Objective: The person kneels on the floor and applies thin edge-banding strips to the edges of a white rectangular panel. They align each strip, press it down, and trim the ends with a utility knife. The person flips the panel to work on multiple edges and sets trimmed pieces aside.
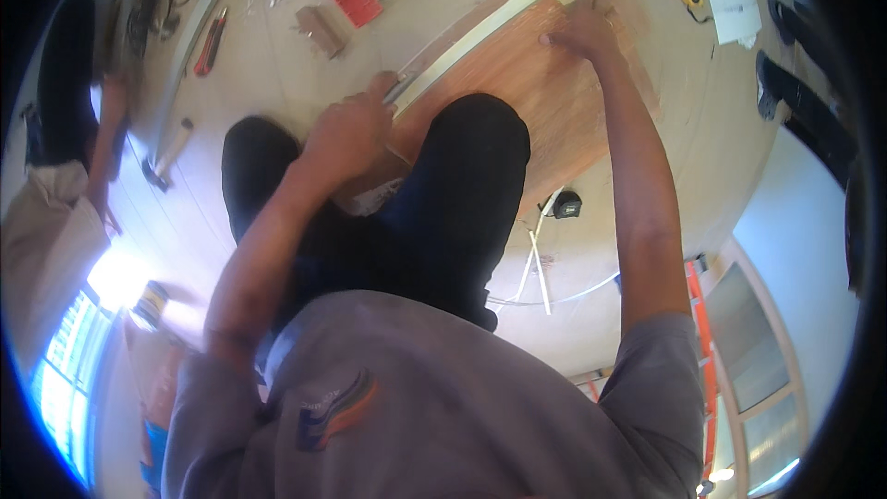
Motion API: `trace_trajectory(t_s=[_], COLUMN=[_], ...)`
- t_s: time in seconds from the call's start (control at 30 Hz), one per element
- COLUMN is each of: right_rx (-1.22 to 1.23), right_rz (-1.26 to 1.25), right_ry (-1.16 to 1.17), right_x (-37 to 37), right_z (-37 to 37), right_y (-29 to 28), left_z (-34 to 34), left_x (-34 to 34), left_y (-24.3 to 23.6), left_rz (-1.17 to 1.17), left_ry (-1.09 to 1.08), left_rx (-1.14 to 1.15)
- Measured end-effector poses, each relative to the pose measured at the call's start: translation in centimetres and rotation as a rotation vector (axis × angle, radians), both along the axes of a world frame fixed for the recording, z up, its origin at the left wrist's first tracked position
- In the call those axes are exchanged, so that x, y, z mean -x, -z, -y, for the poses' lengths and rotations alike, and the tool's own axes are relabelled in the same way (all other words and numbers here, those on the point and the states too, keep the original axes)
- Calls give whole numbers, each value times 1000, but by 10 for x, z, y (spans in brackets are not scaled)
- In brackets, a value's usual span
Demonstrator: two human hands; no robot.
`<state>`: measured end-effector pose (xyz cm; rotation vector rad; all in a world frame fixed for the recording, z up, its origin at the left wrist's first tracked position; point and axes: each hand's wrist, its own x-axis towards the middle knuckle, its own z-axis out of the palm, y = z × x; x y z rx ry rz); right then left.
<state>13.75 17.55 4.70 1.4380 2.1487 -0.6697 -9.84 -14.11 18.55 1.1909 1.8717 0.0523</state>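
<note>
Head view: a pale floor (263, 79) is covered in part by a reddish-brown board (545, 92), laid slantwise before the person's knees. Along the board's left long side, a narrow whitish strip (494, 28) is set. Near the strip's lower end, the left hand (346, 139) is placed; near its upper end, the board is touched by the right hand (584, 30), its thumb spread from partly bent fingers; whether anything is held there cannot be told. To the left, a hammer (174, 146), a brown block (321, 31) and a red-handled cutter (212, 42) are scattered. Smallest, a grey tool (395, 91), partly hidden, is gripped by the left hand's tightly curled fingers.
</note>
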Motion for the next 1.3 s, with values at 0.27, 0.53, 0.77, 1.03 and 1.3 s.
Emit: trace_trajectory(t_s=[0.27, 0.53, 0.77, 1.03, 1.3], right_rx=[-117, -53, -154, 182, 28], right_rz=[-574, -227, -364, -141, -322], right_ry=[-697, -915, -507, -927, -707], right_x=[66, 85, 143, 120, 145], right_z=[92, 117, 33, 85, 58], right_y=[-7, -30, -76, -19, -49], left_z=[128, 177, 173, 171, 175], left_x=[93, 137, 145, 149, 149], left_y=[8, 44, 36, 41, 44], left_rz=[-59, -10, 185, 286, 266], left_ry=[-272, -844, -1068, -1129, -1174], left_rx=[-182, -306, -225, -237, -209])
